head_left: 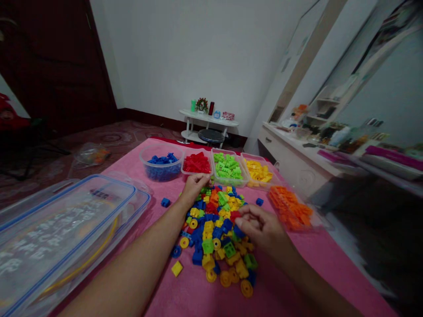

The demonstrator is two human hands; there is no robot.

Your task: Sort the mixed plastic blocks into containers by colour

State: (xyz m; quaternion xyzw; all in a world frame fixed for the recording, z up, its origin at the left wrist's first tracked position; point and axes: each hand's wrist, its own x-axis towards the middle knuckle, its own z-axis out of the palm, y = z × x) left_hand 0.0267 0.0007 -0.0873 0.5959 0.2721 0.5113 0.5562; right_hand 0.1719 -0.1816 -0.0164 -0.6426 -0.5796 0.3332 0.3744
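A mixed pile of toy building blocks [209, 226] in blue, yellow, green, red and orange lies between my hands, with small yellow wheels among them. My left hand [195, 187] reaches over the pile's far side, just in front of the tubs, its fingers pinched together; what they hold, if anything, is too small to make out. At the right edge of the pile, my right hand [259, 223] has thumb and fingers closed on a red block [235, 215]. Beyond stand a round tub of blue blocks [162, 159] and boxes of red blocks [197, 163], green blocks [228, 166] and yellow blocks [258, 171].
A clear box of orange blocks [291, 209] sits on the right. Large clear lids with blue rims [127, 187] lie on the left of the pink cloth [155, 281]. Stray blue blocks [165, 202] lie beside the pile. A white side table [211, 118] stands behind.
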